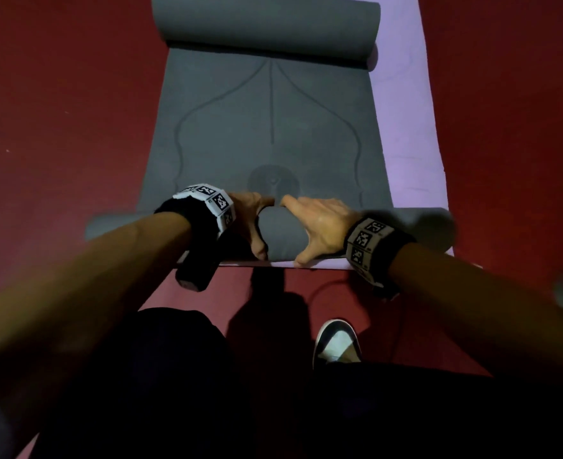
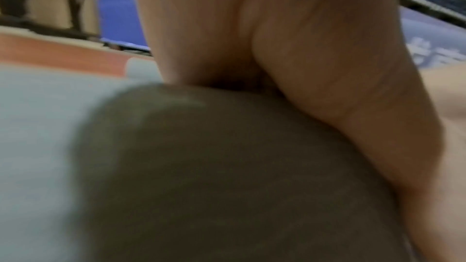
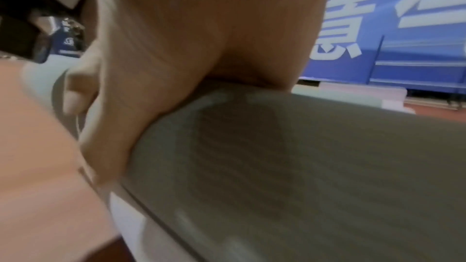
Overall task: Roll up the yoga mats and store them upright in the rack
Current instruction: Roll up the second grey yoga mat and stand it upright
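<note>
A grey yoga mat (image 1: 270,127) lies on a purple mat (image 1: 406,144) on the red floor. Its near end is wound into a roll (image 1: 281,233) lying across the view, and its far end curls into a second roll (image 1: 266,24). My left hand (image 1: 250,220) and right hand (image 1: 316,226) sit side by side at the middle of the near roll, fingers over its top and thumbs down its near side. The left wrist view shows the palm (image 2: 302,67) wrapped against the roll (image 2: 227,176). The right wrist view shows my right hand (image 3: 189,37) against the roll (image 3: 302,166).
Red floor (image 1: 58,111) stretches on both sides of the mats. My shoe (image 1: 336,342) stands just behind the near roll, beside a dark cable (image 1: 319,289). A blue banner wall (image 3: 403,47) stands beyond the mats. A dark frame (image 2: 37,7) shows blurred at the far left.
</note>
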{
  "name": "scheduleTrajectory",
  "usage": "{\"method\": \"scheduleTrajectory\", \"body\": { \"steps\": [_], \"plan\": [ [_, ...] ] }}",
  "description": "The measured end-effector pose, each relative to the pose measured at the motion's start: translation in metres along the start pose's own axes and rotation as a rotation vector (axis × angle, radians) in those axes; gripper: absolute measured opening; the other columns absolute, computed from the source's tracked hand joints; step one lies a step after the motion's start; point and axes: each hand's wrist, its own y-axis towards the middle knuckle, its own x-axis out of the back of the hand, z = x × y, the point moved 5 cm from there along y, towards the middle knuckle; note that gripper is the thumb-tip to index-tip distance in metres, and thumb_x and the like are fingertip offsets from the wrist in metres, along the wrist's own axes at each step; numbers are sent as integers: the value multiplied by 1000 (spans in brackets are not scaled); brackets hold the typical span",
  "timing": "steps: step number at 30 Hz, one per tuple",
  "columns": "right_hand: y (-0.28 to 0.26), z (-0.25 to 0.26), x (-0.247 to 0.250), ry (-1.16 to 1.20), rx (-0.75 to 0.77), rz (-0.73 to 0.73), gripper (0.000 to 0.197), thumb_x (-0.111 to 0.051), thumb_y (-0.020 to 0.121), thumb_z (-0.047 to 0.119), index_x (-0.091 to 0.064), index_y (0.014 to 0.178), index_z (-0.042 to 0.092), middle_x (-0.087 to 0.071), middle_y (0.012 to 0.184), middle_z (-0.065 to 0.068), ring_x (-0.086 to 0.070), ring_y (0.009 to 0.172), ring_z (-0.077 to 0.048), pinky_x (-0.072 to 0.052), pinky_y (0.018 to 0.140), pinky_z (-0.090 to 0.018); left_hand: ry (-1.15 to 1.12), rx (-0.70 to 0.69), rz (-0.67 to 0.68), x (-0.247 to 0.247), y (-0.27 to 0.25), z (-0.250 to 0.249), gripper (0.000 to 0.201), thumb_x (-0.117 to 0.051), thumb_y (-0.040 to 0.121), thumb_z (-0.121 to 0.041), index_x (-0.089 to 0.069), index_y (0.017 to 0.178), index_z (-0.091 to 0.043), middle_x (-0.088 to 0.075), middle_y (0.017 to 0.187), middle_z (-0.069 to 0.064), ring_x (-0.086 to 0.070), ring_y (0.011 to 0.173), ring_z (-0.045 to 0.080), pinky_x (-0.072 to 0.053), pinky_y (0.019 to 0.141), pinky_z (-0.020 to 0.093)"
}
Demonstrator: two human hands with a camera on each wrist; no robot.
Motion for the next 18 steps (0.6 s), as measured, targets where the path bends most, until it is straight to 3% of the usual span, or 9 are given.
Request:
{"method": "scheduleTrajectory", "body": {
  "steps": [2,4,7,11,15,18],
  "plan": [
    [2,-2,-1,14,-12,-2,90,-82,52,59,-35,121,25,-55,98,4,-60,92,-28,-43,73,-39,5,0,1,-5,2,0,74,-93,61,-19,-53,123,-17,-68,111,4,-66,101,19,-54,81,30],
    [6,-7,5,77,-46,30,84,-85,51,50,-39,117,26,-59,97,3,-60,90,-27,-46,71,-37,153,-27,-88,-6,2,-2,85,-91,57,-38,-43,127,-27,-65,111,3,-65,99,26,-54,82,37],
    [10,-14,15,173,-73,81,84,-90,51,50,-47,120,28,-63,102,6,-60,91,-21,-52,75,-35,373,-64,-201,-1,1,-6,97,-86,47,-61,-32,123,-34,-62,107,1,-64,93,29,-45,72,34],
    [11,-9,16,180,-61,114,86,-90,53,55,-44,120,26,-62,102,2,-59,94,-24,-50,77,-36,314,9,-157,2,6,-3,87,-87,50,-49,-40,122,-34,-61,101,-4,-66,94,25,-49,73,33],
    [8,2,4,45,-22,-5,107,-80,48,76,-35,134,32,-56,112,0,-58,105,-28,-45,88,-44,135,56,-11,3,8,5,73,-93,54,-38,-56,116,-25,-66,102,-5,-66,97,19,-54,86,37],
    [9,5,-5,-22,-14,-55,101,-79,52,73,-37,131,26,-53,106,0,-59,102,-30,-40,77,-39,93,36,4,0,6,9,80,-94,55,-33,-55,123,-22,-66,113,0,-64,105,21,-52,94,41]
  ]
}}
